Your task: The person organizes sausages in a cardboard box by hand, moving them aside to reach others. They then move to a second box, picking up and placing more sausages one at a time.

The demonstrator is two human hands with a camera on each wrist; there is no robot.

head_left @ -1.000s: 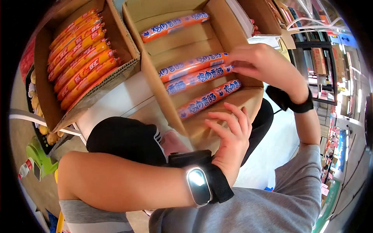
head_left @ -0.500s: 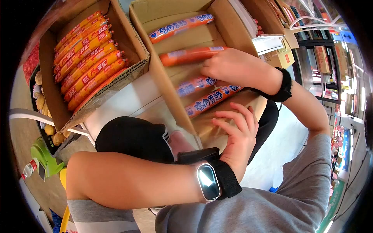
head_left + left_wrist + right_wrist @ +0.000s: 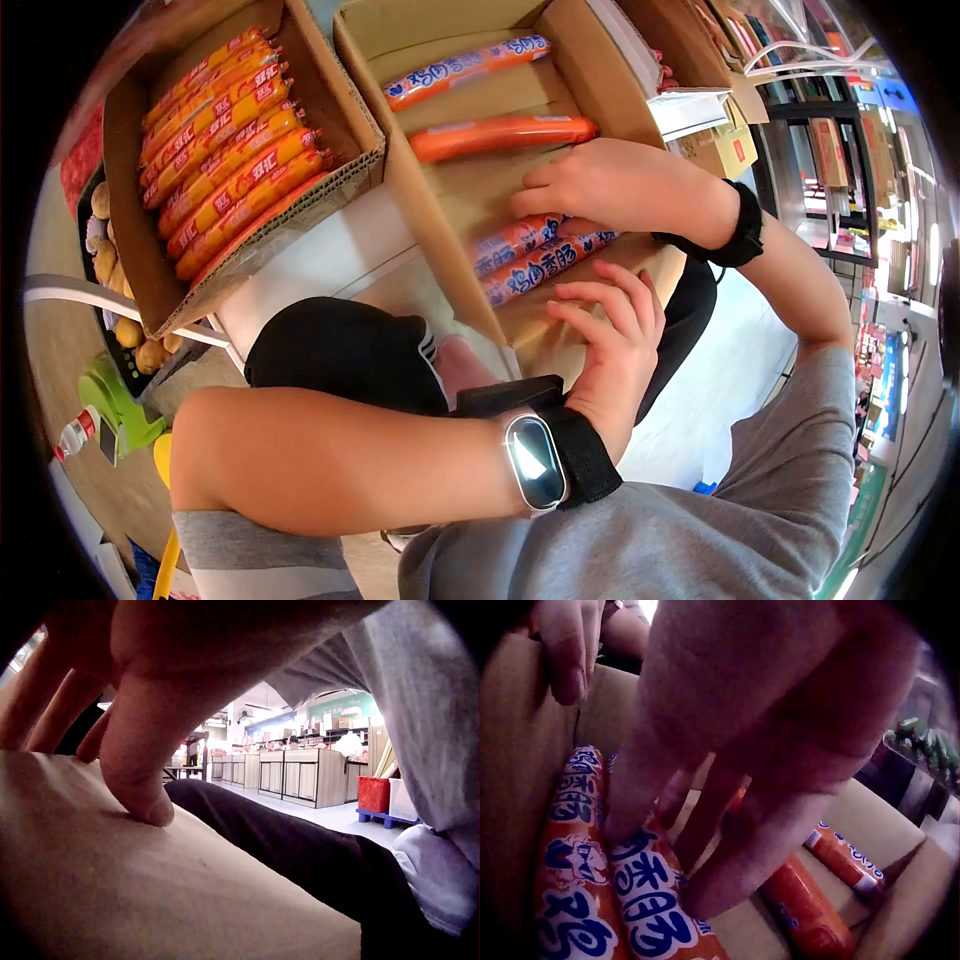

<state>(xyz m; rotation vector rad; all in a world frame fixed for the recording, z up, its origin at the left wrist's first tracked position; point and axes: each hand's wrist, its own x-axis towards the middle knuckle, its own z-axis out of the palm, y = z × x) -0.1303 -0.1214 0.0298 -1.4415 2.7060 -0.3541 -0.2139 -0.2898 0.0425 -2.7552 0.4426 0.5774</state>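
Observation:
In the head view an open cardboard box (image 3: 462, 283) holds several orange sausages in printed wrappers. My right hand (image 3: 590, 185) is down inside it, thumb and fingers pinching a sausage (image 3: 649, 896) around its sides. That sausage lies right alongside the nearest sausage (image 3: 574, 855), by the near wall. Farther over are a sausage (image 3: 505, 136) with its plain orange side up and a sausage (image 3: 467, 70) with blue lettering up. My left hand (image 3: 615, 345) rests on the box's near side, fingers spread and holding nothing; its thumb touches the cardboard (image 3: 180, 877) in the left wrist view.
To the left stands another cardboard box (image 3: 357, 175) with a row of red and yellow wrapped sausages (image 3: 225, 150). A black tray (image 3: 140, 378) of potato-like items sits below it. A third box (image 3: 690, 45) is at the upper right. The person's knee (image 3: 340, 355) is close under the boxes.
My right hand has moved toward the near side with one middle sausage, which now lies against the nearest one. The other middle sausage has turned, its lettering out of sight. My left hand stays at the box's near side.

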